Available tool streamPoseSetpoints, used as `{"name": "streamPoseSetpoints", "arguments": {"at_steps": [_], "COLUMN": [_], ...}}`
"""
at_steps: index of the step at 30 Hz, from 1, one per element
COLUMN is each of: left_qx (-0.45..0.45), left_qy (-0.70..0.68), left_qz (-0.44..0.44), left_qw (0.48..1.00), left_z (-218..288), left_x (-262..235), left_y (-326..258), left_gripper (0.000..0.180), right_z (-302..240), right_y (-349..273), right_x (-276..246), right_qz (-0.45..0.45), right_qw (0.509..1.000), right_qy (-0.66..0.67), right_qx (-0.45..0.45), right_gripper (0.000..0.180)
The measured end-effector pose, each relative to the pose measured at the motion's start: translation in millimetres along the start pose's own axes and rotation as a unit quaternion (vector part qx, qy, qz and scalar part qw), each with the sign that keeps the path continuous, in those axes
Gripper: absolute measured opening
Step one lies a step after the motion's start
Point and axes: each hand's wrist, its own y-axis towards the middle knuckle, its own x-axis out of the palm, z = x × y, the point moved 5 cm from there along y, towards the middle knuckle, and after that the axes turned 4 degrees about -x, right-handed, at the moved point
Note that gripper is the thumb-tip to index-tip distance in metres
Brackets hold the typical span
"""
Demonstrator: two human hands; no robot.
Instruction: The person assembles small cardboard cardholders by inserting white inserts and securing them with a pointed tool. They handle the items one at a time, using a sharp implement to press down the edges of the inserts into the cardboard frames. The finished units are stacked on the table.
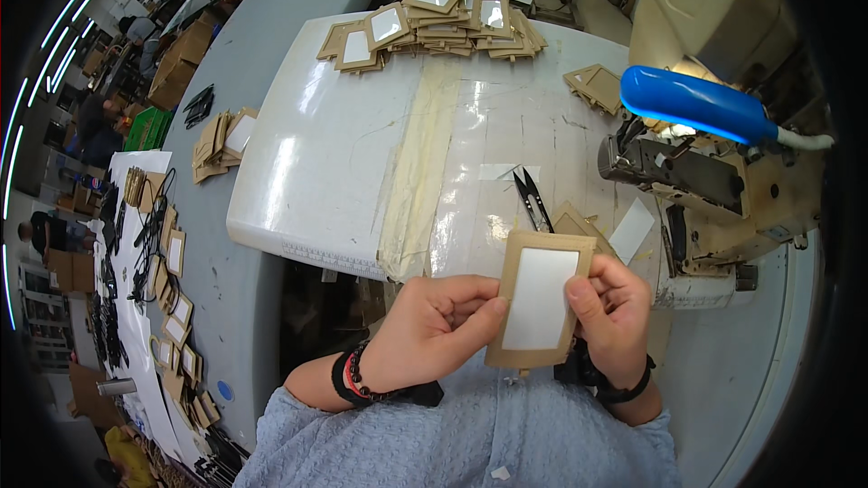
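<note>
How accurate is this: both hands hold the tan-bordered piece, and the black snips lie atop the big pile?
Not quite: in the head view the black snips lie on the near part of the table, apart from the big pile. The left hand and right hand do hold the tan-bordered piece.

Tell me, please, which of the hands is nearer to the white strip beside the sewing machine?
Right. The right hand is just on the near side of the white strip; the left hand is farther away, to its left.
</note>
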Motion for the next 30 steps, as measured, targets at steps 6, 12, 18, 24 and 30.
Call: {"name": "streamPoseSetpoints", "arguments": {"at_steps": [6,12,18,24,30], "left_qx": [-0.019,0.009,0.012,-0.039,-0.004], "left_qy": [0.022,-0.003,0.007,0.064,0.017], "left_qz": [0.004,0.011,0.001,-0.004,-0.001], "left_qw": [1.0,1.0,1.0,0.997,1.0], "left_z": [-10,-4,2,-5,-1], "left_x": [-6,-1,-1,-8,-2], "left_y": [7,2,-1,1,3], "left_gripper": [0.017,0.022,0.023,0.022,0.023], "right_z": [-1,0,0,-1,-3], "right_y": [-4,-2,-1,-4,0], "right_x": [1,-1,1,3,0], "right_qz": [0.004,0.008,0.0,-0.006,0.008], "right_qw": [0.998,0.999,0.999,0.999,1.0], "right_qy": [-0.045,-0.036,-0.028,-0.041,-0.021], "right_qx": [-0.037,-0.028,-0.025,-0.03,-0.017], "right_gripper": [0.021,0.021,0.021,0.021,0.022]}}
